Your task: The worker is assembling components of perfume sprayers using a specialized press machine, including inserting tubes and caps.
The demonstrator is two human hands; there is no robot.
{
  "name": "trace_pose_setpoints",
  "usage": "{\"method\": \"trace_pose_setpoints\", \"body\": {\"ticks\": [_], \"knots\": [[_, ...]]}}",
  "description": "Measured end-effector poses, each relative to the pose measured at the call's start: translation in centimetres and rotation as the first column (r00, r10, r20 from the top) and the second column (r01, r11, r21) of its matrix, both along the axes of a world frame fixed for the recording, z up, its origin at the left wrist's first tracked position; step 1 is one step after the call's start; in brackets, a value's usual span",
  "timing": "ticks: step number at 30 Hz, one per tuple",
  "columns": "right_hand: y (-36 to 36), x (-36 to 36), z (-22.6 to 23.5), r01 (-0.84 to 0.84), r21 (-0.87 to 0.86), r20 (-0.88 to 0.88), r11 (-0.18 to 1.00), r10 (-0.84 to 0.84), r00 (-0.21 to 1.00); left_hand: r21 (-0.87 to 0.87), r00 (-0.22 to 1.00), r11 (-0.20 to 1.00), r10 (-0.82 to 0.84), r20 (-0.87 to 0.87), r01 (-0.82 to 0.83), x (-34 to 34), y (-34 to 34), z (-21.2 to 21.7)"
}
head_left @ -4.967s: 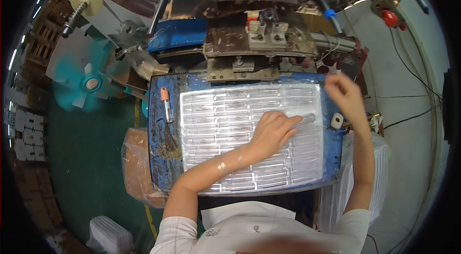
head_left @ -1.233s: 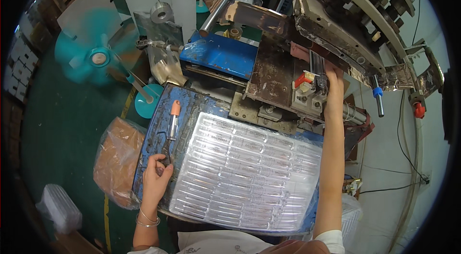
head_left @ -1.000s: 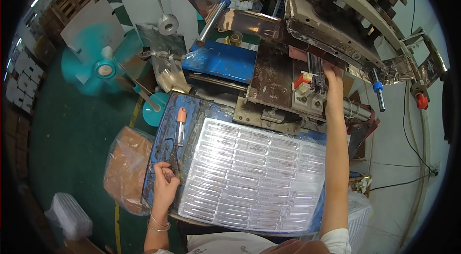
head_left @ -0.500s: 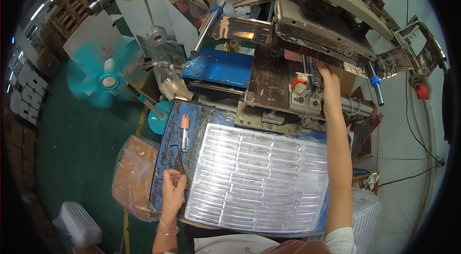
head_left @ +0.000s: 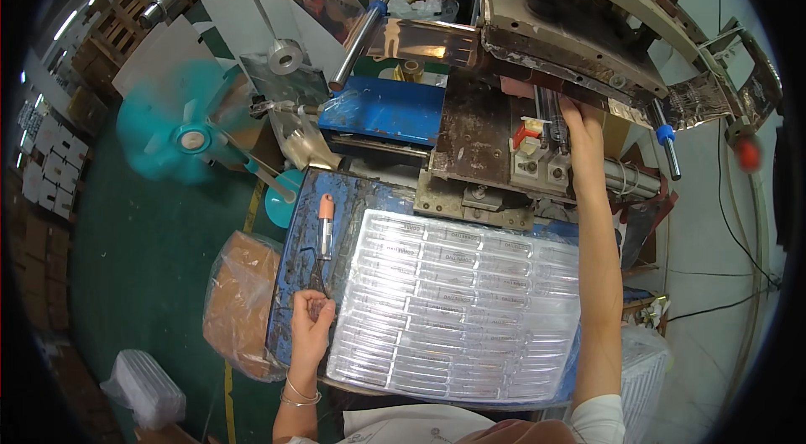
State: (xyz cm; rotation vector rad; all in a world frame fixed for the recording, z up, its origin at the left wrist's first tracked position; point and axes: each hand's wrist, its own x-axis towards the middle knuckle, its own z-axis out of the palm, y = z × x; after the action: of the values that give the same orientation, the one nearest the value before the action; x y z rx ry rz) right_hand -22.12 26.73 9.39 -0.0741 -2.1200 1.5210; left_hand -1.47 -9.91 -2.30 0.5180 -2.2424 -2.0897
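My left hand point(head_left: 312, 320) is closed around a small dark thing at the left edge of the worktable. A thin dark strip runs out ahead of its fingers. Beyond it lies a clear tube with an orange cap point(head_left: 326, 226). My right arm stretches forward, and my right hand point(head_left: 582, 135) is beside the metal fixture point(head_left: 539, 160) on the press bed. Its fingertips are hidden under the press head's edge. In the fixture lies a clear tube-like piece point(head_left: 552, 115), next to a red clip point(head_left: 526, 135). A clear plastic tray point(head_left: 357, 310) holding rows of printed transparent tubes lies between my arms.
The heavy press head point(head_left: 571, 41) overhangs my right hand, with shiny foil point(head_left: 428, 43) stretched beneath it. A blue metal plate point(head_left: 382, 108) adjoins the press bed. At the left are a spinning teal fan point(head_left: 189, 138) and a plastic-wrapped brown box point(head_left: 242, 301).
The view has shifted slightly. My left hand keeps its closed hold at the table's left edge, and my right hand stays at the fixture. The red knob at the right is now blurred.
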Motion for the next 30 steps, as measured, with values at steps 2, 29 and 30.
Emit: {"method": "trace_pose_setpoints", "body": {"ticks": [2, 29, 30], "knots": [[-0.4, 0.0, 0.1, -0.008, -0.008, -0.001, 1.0, 0.008, 1.0, 0.009, 1.0, 1.0, 0.001, -0.002, -0.001, 0.1, -0.1, -0.2], [0.7, 0.7, -0.1, 0.002, -0.07, -0.042, 0.998, -0.005, 0.999, 0.093, 0.989, 0.991, 0.106, -0.099, -0.097, 0.2, 1.9, 1.9], [0.8, 0.9, -0.2, -0.002, -0.094, -0.047, 0.996, -0.002, 0.999, 0.096, 0.988, 0.99, 0.117, -0.098, -0.107, 0.3, 2.0, 2.0]]}}
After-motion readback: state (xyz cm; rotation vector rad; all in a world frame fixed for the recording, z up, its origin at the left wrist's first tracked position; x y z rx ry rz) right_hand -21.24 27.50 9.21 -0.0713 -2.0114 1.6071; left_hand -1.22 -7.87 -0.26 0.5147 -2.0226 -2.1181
